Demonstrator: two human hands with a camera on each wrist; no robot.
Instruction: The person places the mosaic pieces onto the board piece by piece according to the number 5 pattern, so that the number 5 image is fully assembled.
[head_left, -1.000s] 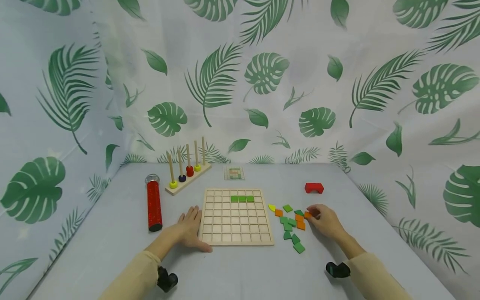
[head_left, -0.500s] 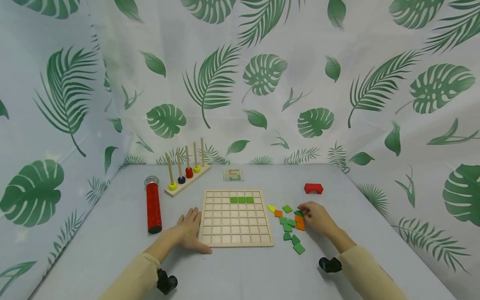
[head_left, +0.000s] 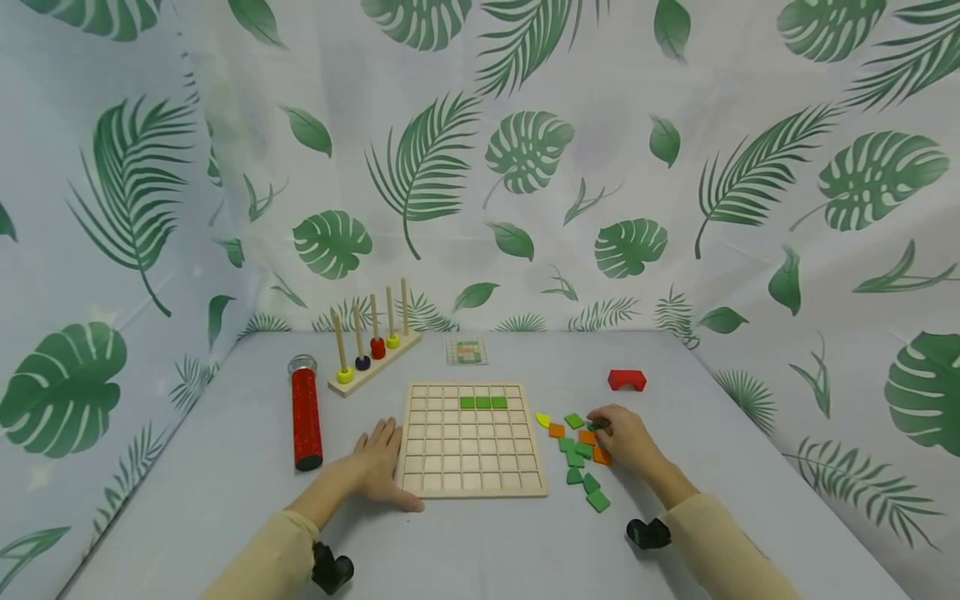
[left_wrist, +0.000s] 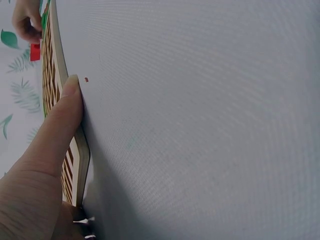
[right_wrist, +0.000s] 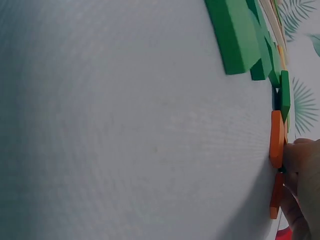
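In the head view my left hand (head_left: pixel 378 469) lies with spread, straight fingers against the left side of a wooden grid board (head_left: pixel 472 492). Its thumb reaches along the board's near edge, as the left wrist view shows too. Three green square tiles (head_left: pixel 483 402) sit in a row in the board's upper part. My right hand (head_left: pixel 630 437), at the loose tiles right of the board, pinches a dark green tile (head_left: pixel 595 427) mostly covered by the fingertips. An orange tile (head_left: pixel 587 437) and another orange tile (right_wrist: pixel 276 139) lie right by these fingers.
Several green tiles (head_left: pixel 597 500) and a yellow tile (head_left: pixel 543 420) lie right of the board. Behind stand a red arch block (head_left: pixel 627 380), a small pattern card (head_left: pixel 467 351) and a peg stand with rings (head_left: pixel 375 365). A red tube (head_left: pixel 306 417) lies at left.
My right hand has moved left from an orange tile at the pile's right side to the dark green tile. One orange tile has shifted left. The left hand has stayed put.
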